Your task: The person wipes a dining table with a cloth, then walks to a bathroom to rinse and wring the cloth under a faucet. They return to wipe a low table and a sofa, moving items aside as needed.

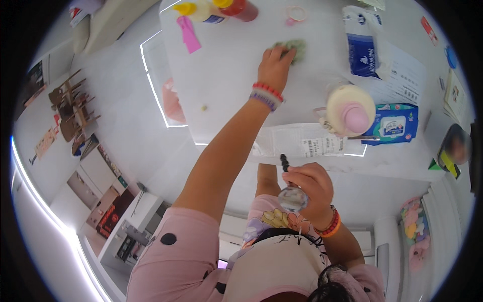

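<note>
My left hand [274, 68] reaches out over the white tabletop, its fingers curled onto a small greenish patterned piece [298, 51] that looks like a crumpled cloth; motion blur hides its detail. Nearer my body, beyond the table's edge, my right hand [315, 183] grips a beaded stick [284, 162] with black beads at one end and a large clear faceted ball [293, 199] at the other. Between the hands, a clear plastic bag [281, 139] with printed labels lies along the near edge. Both wrists wear coloured bracelets.
A cream bottle with a pink lid [349, 109] stands at right beside a blue wipes pack [396, 122]. Behind are a blue-and-white packet [361, 53] and a printed sheet [403, 75]. Yellow-capped bottles [241, 9] and a pink strip [189, 36] sit at the far left.
</note>
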Demonstrator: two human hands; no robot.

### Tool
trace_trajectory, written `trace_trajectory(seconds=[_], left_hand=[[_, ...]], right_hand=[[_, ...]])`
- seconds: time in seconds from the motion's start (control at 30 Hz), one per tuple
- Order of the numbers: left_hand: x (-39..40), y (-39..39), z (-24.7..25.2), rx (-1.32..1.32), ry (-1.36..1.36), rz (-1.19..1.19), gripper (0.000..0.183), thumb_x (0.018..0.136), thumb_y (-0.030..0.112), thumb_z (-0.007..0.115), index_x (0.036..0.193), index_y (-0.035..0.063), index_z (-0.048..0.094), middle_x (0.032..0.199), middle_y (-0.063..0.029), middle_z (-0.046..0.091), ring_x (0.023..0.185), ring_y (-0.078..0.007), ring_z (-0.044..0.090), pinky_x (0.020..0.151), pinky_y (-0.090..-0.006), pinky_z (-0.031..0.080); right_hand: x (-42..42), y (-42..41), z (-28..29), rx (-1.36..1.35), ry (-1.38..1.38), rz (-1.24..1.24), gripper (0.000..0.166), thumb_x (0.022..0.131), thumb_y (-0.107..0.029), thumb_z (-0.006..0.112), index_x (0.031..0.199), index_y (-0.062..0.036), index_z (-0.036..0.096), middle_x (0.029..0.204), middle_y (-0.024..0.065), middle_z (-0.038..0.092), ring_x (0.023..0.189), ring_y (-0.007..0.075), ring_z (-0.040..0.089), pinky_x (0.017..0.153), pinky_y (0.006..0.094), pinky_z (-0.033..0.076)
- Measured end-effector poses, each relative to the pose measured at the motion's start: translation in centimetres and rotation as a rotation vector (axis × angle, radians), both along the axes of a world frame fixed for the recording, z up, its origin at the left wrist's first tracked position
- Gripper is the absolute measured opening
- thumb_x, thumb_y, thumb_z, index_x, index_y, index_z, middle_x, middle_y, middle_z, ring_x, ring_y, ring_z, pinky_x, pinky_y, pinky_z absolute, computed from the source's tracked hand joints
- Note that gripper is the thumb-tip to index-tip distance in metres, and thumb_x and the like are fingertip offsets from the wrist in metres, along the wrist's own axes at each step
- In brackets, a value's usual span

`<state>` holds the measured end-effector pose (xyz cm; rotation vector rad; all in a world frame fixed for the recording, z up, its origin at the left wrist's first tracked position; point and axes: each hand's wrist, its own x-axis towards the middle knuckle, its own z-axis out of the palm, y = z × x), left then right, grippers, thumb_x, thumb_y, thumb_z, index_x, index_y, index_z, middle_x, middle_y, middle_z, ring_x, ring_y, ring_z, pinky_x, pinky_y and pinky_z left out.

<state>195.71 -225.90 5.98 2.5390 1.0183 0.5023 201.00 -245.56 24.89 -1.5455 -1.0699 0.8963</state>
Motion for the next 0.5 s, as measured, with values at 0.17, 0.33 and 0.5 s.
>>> trace_trajectory(seconds=[0.17,0.33,0.5], left_hand=[[-4.9,2.6,-0.7,0.058,0.128,0.326,0.026,0.078,0.006,0.051,0.102,0.0102,0.058,0.091,-0.0093,0.056,0.082,-0.0276,0.051,0.071,-0.0350,0.044],[-10.7,-2.3,0.8,-0.067,0.400,0.239,0.031,0.078,0.001,0.048,0.107,0.0094,0.056,0.096,-0.0122,0.055,0.090,-0.0285,0.051,0.075,-0.0361,0.044],[-11.0,4.0,-0.5,0.125,0.336,0.202,0.033,0.074,-0.002,0.043,0.103,0.0081,0.056,0.097,-0.0148,0.054,0.088,-0.0321,0.051,0.074,-0.0385,0.045]], right_hand=[[1.7,-0.5,1.7,0.019,-0.042,-0.010,0.028,0.060,0.003,0.064,0.086,-0.0031,0.060,0.086,0.0092,0.057,0.066,0.0201,0.054,0.057,0.0285,0.044],[2.2,-1.9,1.4,-0.034,-0.079,-0.099,0.032,0.059,-0.012,0.071,0.087,-0.0038,0.060,0.085,0.0072,0.057,0.065,0.0195,0.053,0.054,0.0280,0.041],[2.3,-3.1,1.7,0.000,-0.154,-0.093,0.033,0.058,-0.012,0.072,0.087,-0.0032,0.060,0.086,0.0074,0.056,0.065,0.0195,0.053,0.055,0.0284,0.041]])
